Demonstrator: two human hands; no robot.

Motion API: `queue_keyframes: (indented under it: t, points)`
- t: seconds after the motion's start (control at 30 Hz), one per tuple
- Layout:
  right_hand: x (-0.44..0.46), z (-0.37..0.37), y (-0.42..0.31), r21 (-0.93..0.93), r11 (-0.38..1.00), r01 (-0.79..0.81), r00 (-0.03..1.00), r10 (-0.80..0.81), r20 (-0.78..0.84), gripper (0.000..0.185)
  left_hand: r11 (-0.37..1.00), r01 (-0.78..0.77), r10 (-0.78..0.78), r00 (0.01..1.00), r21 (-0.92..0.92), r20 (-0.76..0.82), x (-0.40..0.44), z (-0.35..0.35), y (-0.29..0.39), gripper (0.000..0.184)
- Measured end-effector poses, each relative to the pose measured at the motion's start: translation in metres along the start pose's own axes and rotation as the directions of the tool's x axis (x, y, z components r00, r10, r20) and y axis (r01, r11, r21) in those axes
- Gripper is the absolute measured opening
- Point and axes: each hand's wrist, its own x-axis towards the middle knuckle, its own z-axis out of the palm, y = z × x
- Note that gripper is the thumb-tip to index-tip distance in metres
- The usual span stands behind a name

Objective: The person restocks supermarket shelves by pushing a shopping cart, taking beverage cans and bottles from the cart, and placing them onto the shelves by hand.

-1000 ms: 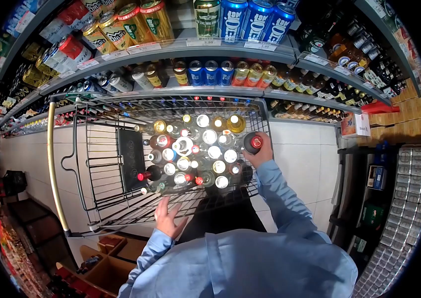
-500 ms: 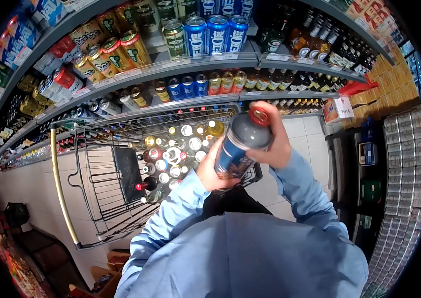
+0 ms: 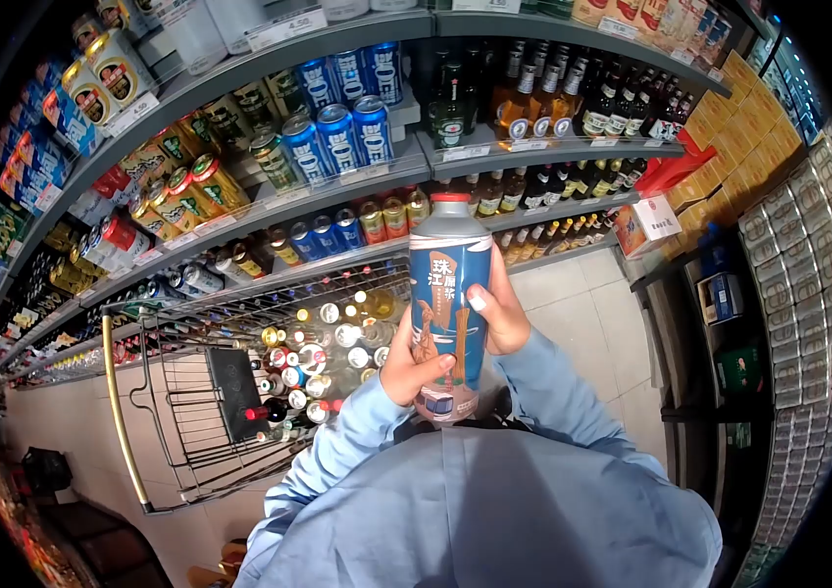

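Observation:
A large blue bottle (image 3: 450, 284) with a red cap and a printed label stands upright in front of my chest. My left hand (image 3: 408, 365) wraps round its lower left side, thumb across the front. On its right side my right hand (image 3: 502, 309) grips it, with the thumb on the label. Behind and to the left is a wire shopping cart (image 3: 180, 402) holding several bottles (image 3: 313, 358), seen mostly from above by their caps. The bottle and my left arm hide part of the cart's right end.
Shelves (image 3: 337, 186) of cans and bottles curve across the front. Boxes (image 3: 739, 127) are stacked at the back right, with a white and red carton (image 3: 646, 227) near them. Packed cans (image 3: 798, 323) line the right side. A black bag (image 3: 46, 470) lies on the floor at left.
The bottle has gone from beside the cart's right end to upright before my chest. My left hand has come up from the cart's near side and closed on it. The view has tilted up.

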Motion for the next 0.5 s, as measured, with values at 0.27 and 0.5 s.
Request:
queue_keyframes:
  t: [0.27, 0.5]
  points:
    - [-0.022, -0.123, -0.094, 0.155, 0.988, -0.002, 0.996, 0.016, -0.091, 0.062, 0.994, 0.039, -0.031, 0.997, 0.106, -0.071, 0.085, 0.125, -0.063, 0.069]
    - [-0.045, -0.223, -0.164, 0.260, 0.965, 0.044, 0.982, 0.007, -0.190, 0.045, 0.994, 0.104, -0.106, 0.993, -0.040, -0.048, 0.157, 0.214, -0.124, 0.067]
